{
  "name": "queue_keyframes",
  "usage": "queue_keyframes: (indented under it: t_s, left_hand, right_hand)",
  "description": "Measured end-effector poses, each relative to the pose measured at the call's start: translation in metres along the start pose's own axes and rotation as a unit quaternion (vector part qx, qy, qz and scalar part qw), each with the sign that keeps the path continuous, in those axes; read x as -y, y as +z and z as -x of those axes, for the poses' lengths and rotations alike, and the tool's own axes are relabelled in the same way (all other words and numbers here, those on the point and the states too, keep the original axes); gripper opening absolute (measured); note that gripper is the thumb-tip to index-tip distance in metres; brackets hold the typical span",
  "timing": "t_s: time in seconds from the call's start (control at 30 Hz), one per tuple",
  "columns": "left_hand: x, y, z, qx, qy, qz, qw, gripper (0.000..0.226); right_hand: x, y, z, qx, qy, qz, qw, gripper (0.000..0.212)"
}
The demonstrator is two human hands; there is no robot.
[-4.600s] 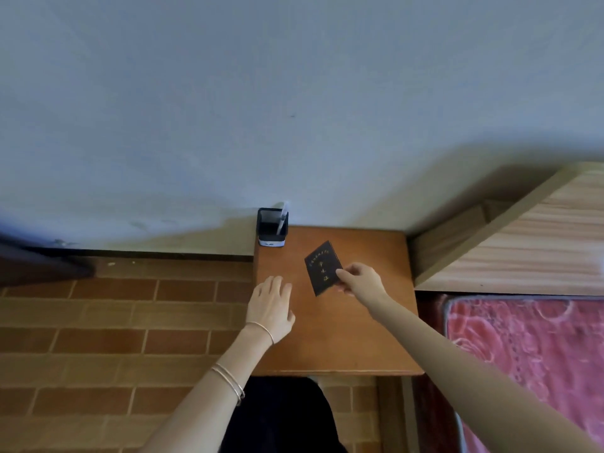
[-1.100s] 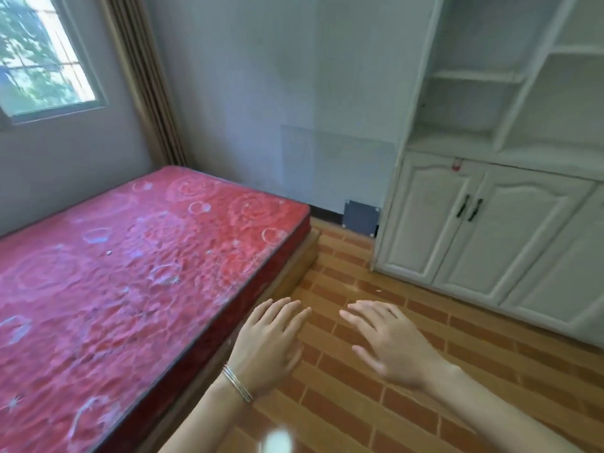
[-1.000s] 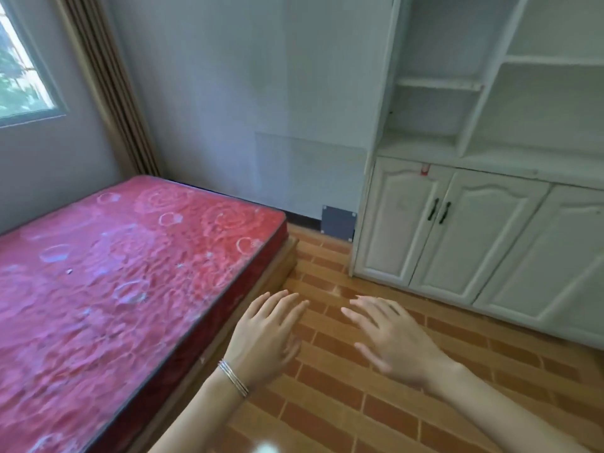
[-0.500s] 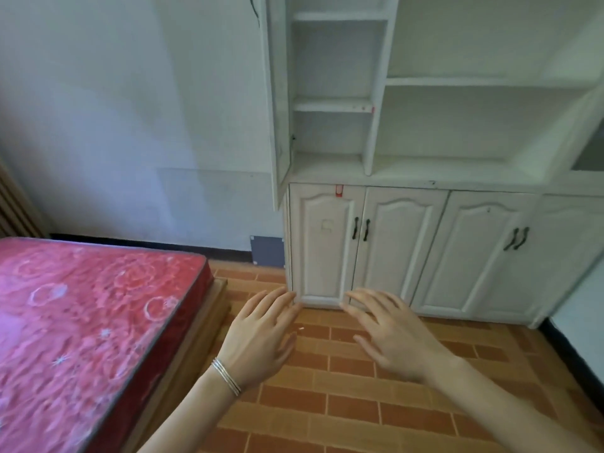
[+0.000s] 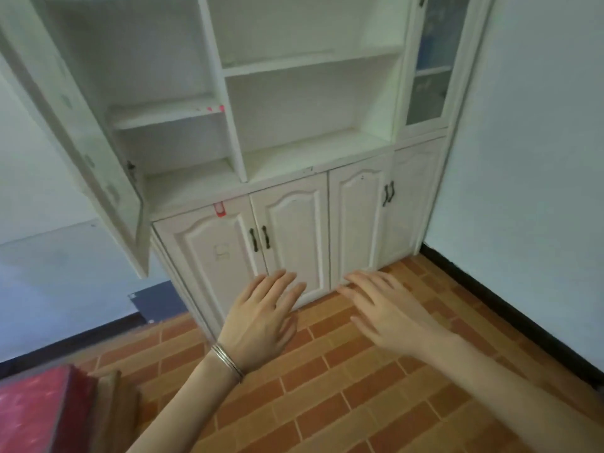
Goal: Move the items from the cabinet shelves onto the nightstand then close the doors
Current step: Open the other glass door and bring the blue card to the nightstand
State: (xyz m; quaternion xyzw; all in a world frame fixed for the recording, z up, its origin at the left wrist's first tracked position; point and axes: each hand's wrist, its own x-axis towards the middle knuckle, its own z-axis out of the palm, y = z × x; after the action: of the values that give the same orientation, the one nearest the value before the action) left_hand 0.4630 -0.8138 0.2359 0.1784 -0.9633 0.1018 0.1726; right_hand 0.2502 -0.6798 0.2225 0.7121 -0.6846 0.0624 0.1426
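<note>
Jutting upper door point(image 5: 81, 142) beside cabinet shelves point(image 5: 307, 58)

Brick-tile floor point(image 5: 327, 387); red mattress point(image 5: 29, 413) at lower left

Open cabinet door point(image 5: 75, 135) — top beyond frame

The white cabinet point(image 5: 294, 204) stands on a floor point(image 5: 359, 403) of orange-brown brick tiles, in the room's corner. Its left compartment holds a narrow shelf point(image 5: 163, 114) with red marks point(image 5: 216, 109) on the front edge. The middle one has a wider shelf point(image 5: 310, 60) above a deep ledge point(image 5: 313, 153). A red mattress point(image 5: 29, 413) shows at lower left.
</note>
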Motion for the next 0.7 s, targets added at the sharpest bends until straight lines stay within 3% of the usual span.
queue_keyframes:
  t_s: [0.23, 0.57, 0.7]
  left_hand:
    - [-0.029, 0.058, -0.119, -0.018, 0.099, 0.059, 0.993, 0.046]
    - [-0.108, 0.122, -0.312, -0.038, 0.104, 0.091, 0.99, 0.046]
    - [-0.117, 0.135, -0.377, -0.052, 0.081, 0.088, 0.991, 0.047]
  right_hand:
    - [-0.094, 0.012, 0.025, 0.033, 0.099, 0.013, 0.994, 0.049]
    - [-0.3, 0.023, 0.023, 0.045, 0.114, 0.056, 0.991, 0.048]
    - [-0.373, 0.019, 0.004, 0.008, 0.101, 0.057, 0.993, 0.045]
